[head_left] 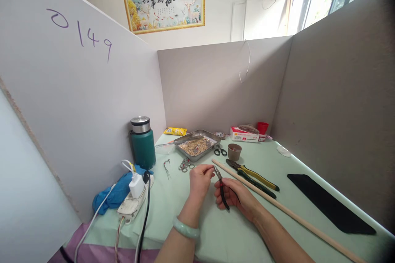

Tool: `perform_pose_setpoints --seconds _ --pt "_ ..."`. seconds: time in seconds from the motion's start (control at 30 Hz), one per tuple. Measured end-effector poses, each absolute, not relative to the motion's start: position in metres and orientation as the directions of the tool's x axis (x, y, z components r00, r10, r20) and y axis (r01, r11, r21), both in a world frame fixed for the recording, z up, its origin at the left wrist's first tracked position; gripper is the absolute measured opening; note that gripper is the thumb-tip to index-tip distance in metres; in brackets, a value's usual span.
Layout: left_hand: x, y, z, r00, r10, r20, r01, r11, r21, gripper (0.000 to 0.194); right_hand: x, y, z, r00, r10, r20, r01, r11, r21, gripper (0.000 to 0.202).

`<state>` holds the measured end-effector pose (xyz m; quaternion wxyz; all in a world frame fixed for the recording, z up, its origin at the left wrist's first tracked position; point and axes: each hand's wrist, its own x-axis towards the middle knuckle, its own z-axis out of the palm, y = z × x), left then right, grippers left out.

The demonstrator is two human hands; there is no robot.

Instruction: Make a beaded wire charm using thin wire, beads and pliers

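Note:
My right hand [233, 195] is wrapped round a pair of small black-handled pliers [221, 187], whose jaws point up and to the left. Close to the jaw tips, my left hand [200, 181] is closed in a pinch. Whatever its fingertips hold is too small to make out. Beyond the left hand lies a tangle of wire pieces with red beads [186, 165], and a few thin wires [167, 169] lie further left. Behind them a metal tray [194, 158] holds many small golden beads.
A wooden rod [286, 210] slants across the right side beside larger green-and-yellow pliers [259, 177]. Scissors [220, 152] and a brown cup [234, 152] stand near the tray. At left are a green flask [143, 148] and a power strip [132, 203] with cables. Grey partitions surround the table.

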<state>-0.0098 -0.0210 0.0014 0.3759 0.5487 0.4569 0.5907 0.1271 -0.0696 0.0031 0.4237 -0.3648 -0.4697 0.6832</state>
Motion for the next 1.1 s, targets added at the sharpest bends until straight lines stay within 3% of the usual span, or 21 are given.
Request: perform_pose_setpoints --seconds 0.17,0.37,0.67,1.1 --pt "-0.0103 -0.0204 -0.0009 -0.111 0.901 0.419 0.2 -0.392 0.898 0.013 0.1271 -0.0696 0.0037 -0.375 0.921 -0.106 -0.244 -0.209 -0.947 0.032" --pt "-0.0062 -0.0184 -0.0033 -0.12 0.933 0.338 0.138 -0.322 0.937 0.011 0.1255 -0.0696 0.006 -0.359 0.924 -0.129 -0.23 -0.222 -0.948 0.03" --pt "-0.0031 -0.0201 -0.003 -0.125 0.943 0.309 0.07 -0.303 0.951 0.006 0.1224 -0.0695 0.0053 -0.408 0.902 -0.14 -0.293 -0.274 -0.916 0.029" --pt "-0.0044 -0.0211 0.0022 -0.09 0.951 0.295 0.054 -0.291 0.955 0.003 0.1205 -0.0684 -0.0034 -0.372 0.925 -0.079 -0.383 -0.231 -0.894 0.027"
